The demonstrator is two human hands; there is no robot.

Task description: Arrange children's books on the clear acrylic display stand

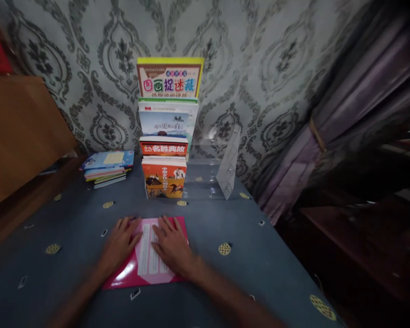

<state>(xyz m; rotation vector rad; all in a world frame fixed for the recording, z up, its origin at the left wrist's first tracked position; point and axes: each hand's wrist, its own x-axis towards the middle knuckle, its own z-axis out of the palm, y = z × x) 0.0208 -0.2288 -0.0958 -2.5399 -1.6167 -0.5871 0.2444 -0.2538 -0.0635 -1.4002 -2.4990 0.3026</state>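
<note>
A glossy pink book [148, 259] lies flat on the patterned blue tablecloth [246, 282], with pale text columns on its cover. My left hand [121, 241] rests over its left part, fingers stretched out. On the upper right part lies my right hand [172, 243], fingers spread and flat. Behind the book stands a clear acrylic rack [228, 164]. Its left side holds books in tiers: an orange book [166, 180] at the front, a red-banded book [164, 148], a blue-and-white book [164, 123] and a tall yellow-edged book [171, 77] at the back.
A stack of thin books [107, 166] sits left of the rack. A brown wooden panel [23, 136] stands at the far left. Patterned wallpaper [269, 59] covers the wall behind, and a tied purple curtain [304, 155] hangs beyond the table's right edge.
</note>
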